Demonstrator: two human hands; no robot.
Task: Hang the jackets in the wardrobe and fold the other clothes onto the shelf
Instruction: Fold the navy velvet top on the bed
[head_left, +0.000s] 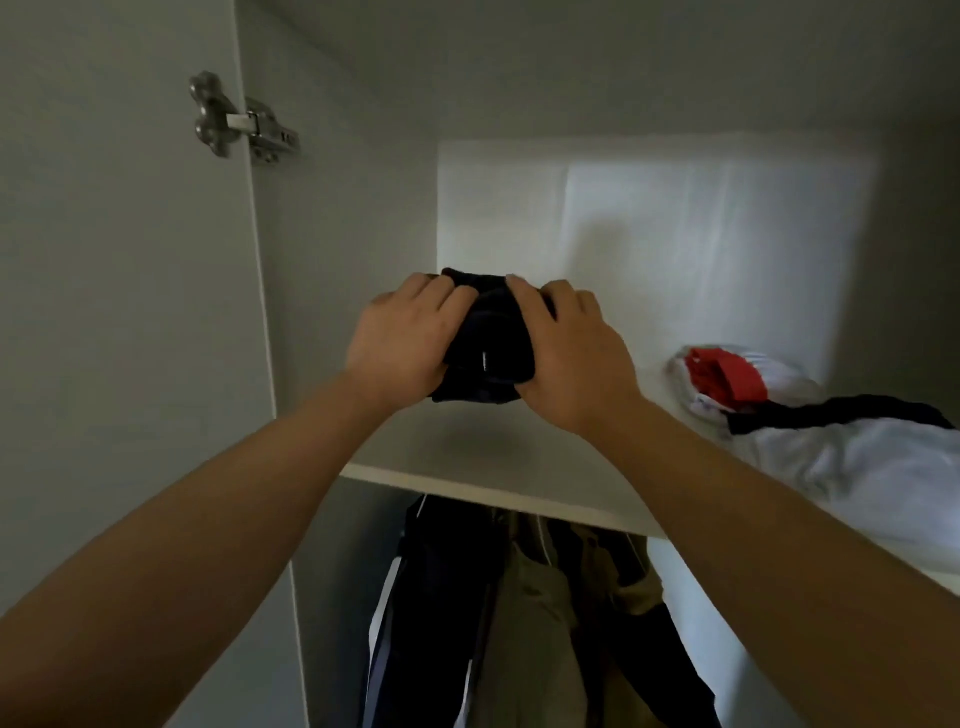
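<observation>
Two bare forearms reach forward and up into the wardrobe. Low in the view, under the front edge of the shelf (470, 484), the jackets (441, 597) hang side by side: a dark one with a pale stripe and a khaki one (535, 623) next to it. That part of the job looks done, at least for what can be seen here.

The step in hand is the folding part. The left hand (400, 338) and the right hand (571, 353) grip a small dark folded garment (493, 353) from either side. The fingers curl over its top and the thumbs are tucked under, so it is squeezed into a tight bundle between them. It sits over the left half of the shelf, with a soft shadow on the board below it. I cannot tell whether its underside touches the board.

The next move seems to be setting the bundle down flat. That calls for lowering it squarely and easing both hands off together, so the folds do not spring open. The bare board under and behind it looks the likely spot.

The shelf is smooth and white. On its right side, well apart from the hands, lies a loose white heap of clothes (857, 457) with a dark trim across it and a red piece (727, 376) at its far end. The heap looks rumpled rather than folded, so it may need doing over.

To the left stands the open door (119, 312) with a metal hinge (239, 119). Farthest off, the pale back panel (675, 234) catches a patch of light.
</observation>
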